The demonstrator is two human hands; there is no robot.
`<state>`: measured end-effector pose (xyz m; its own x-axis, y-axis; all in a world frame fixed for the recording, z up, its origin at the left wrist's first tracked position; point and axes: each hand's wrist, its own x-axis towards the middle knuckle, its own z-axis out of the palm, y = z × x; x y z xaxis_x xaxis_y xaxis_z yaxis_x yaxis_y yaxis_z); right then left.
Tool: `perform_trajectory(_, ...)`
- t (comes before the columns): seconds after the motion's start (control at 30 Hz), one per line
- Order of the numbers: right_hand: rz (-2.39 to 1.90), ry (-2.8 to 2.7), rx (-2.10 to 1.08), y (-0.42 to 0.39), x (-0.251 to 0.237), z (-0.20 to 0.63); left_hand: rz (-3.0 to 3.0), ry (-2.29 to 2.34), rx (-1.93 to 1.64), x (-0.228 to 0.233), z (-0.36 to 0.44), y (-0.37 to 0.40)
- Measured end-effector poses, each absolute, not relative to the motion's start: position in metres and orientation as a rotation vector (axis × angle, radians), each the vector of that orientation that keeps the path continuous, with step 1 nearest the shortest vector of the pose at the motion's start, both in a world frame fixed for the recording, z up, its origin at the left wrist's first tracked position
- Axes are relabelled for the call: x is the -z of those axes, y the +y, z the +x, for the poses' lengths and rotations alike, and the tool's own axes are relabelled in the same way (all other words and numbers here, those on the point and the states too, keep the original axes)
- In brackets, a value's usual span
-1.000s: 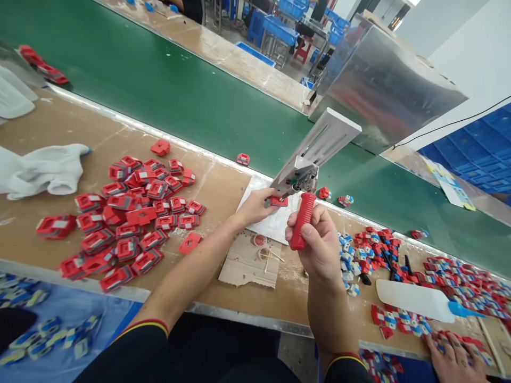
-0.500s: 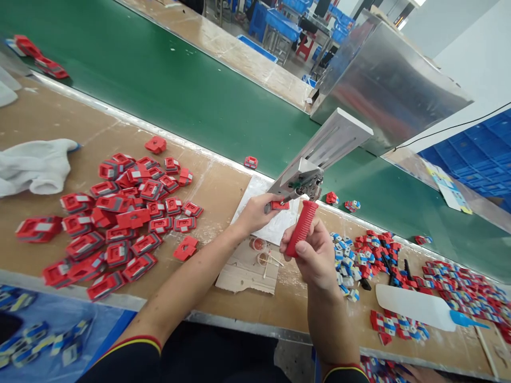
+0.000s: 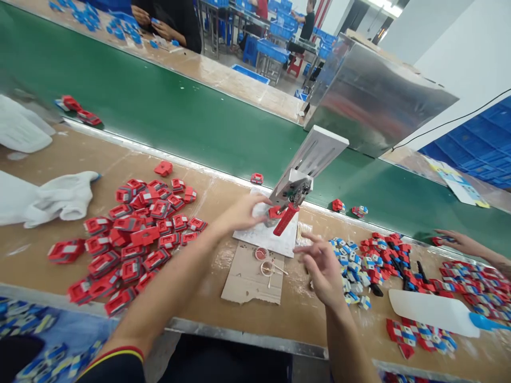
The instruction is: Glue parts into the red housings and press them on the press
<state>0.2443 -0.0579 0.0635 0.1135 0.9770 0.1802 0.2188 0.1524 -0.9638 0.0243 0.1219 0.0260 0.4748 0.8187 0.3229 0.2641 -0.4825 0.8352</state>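
My left hand (image 3: 243, 210) rests at the base of a small metal press (image 3: 309, 159), its fingers closed on a red plastic piece (image 3: 274, 211) under the press head. The press's red lever handle (image 3: 285, 220) hangs free, angled down. My right hand (image 3: 321, 266) hovers just below and right of that handle, fingers spread and holding nothing. The press stands on a white pad (image 3: 267, 236) on the wooden bench.
A heap of red parts (image 3: 136, 229) lies to the left, with a white cloth (image 3: 56, 197) beyond it. Red and blue-white parts (image 3: 371, 255) and a white bottle (image 3: 433, 311) lie right. A green conveyor (image 3: 179, 117) runs behind. Another person's hand (image 3: 459, 242) reaches in at right.
My right hand has let go of the red lever handle and dropped away with its fingers apart. The handle has swung down. The view has tilted up.
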Motion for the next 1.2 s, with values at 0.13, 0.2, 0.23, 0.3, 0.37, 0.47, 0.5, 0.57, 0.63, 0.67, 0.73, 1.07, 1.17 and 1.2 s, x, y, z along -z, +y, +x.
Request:
perform_trajectory(0.13, -1.285, -1.304, -0.74, -0.111, -0.056, 0.251, 2.061, 1.37, -0.829, -0.043, 0.018, 0.196)
perform_trajectory(0.2, -1.304, -1.35, -0.705, -0.129, -0.051, 0.242, 2.07, 1.411, -0.751, -0.043, 0.036, 0.225)
perform_trajectory(0.23, -1.313, -1.382, -0.691, -0.136, -0.049, 0.238, 2.075, 1.407, -0.712, -0.041, 0.047, 0.234)
perform_trajectory(0.3, -1.335, -1.441, -0.646, -0.144, -0.046, 0.232, 2.093, 1.391, -0.64, -0.036, 0.066, 0.244)
perform_trajectory(0.37, -1.386, -1.49, -0.572, -0.146, -0.044, 0.233, 2.113, 1.371, -0.597, -0.033, 0.074, 0.246)
perform_trajectory(0.47, -1.498, -1.606, -0.531, -0.135, -0.037, 0.242, 2.122, 1.357, -0.623, -0.039, 0.054, 0.239)
perform_trajectory(0.5, -1.513, -1.667, -0.55, -0.128, -0.033, 0.244, 2.111, 1.341, -0.687, -0.044, 0.041, 0.233)
perform_trajectory(0.57, -1.491, -1.808, -0.599, -0.112, -0.026, 0.246, 2.044, 1.248, -0.925, -0.056, 0.008, 0.206)
perform_trajectory(0.63, -1.436, -1.935, -0.613, -0.096, -0.021, 0.245, 1.949, 1.116, -1.122, -0.068, -0.022, 0.161)
perform_trajectory(0.67, -1.409, -1.983, -0.599, -0.089, -0.019, 0.243, 1.907, 1.043, -1.186, -0.072, -0.034, 0.133)
perform_trajectory(0.73, -1.352, -2.05, -0.552, -0.076, -0.018, 0.238, 1.818, 0.906, -1.274, -0.071, -0.046, 0.076)
perform_trajectory(1.07, -1.045, -2.224, -0.522, -0.059, -0.026, 0.23, 1.436, 0.854, -1.423, 0.013, -0.002, -0.022)
perform_trajectory(1.17, -1.14, -2.062, -0.475, -0.062, -0.034, 0.238, 1.463, 0.85, -1.439, 0.018, -0.001, -0.026)
perform_trajectory(1.2, -1.161, -1.97, -0.447, -0.062, -0.038, 0.238, 1.481, 0.843, -1.444, 0.018, -0.001, -0.028)
